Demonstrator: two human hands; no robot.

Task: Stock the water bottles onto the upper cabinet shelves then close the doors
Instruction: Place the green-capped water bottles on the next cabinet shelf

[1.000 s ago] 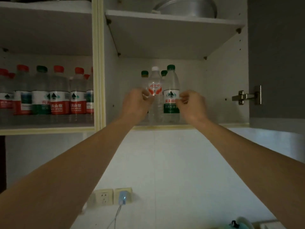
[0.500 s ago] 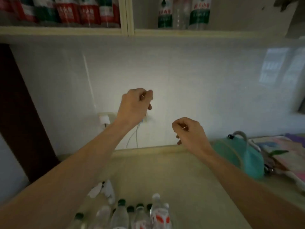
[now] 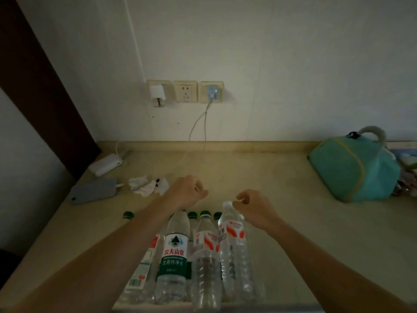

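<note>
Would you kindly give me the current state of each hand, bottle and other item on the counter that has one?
left hand: fingers curled, holding nothing
right hand: fingers curled, empty, above the white-capped bottle
white-capped bottle: upright, capped
green-label bottle: upright, cap hidden by the arm
middle socket: free
right charger: plugged in, light on
teal bag: closed

Clear plastic water bottle with dark green and white label (image 3: 174, 256), printed with red characters. Clear bottle with white cap (image 3: 234, 249) and clear bottle with green cap (image 3: 205, 251), both with white labels carrying orange-red swooshes. Pale beige tabletop (image 3: 282, 188). Teal fabric bag (image 3: 352, 170) with yellow seam lines and grey handle. Flat grey phone (image 3: 93, 193). White power bank (image 3: 106, 164). Off-white wall (image 3: 270, 64); dark brown door frame (image 3: 33, 75); cream socket plates (image 3: 185, 91).
</note>
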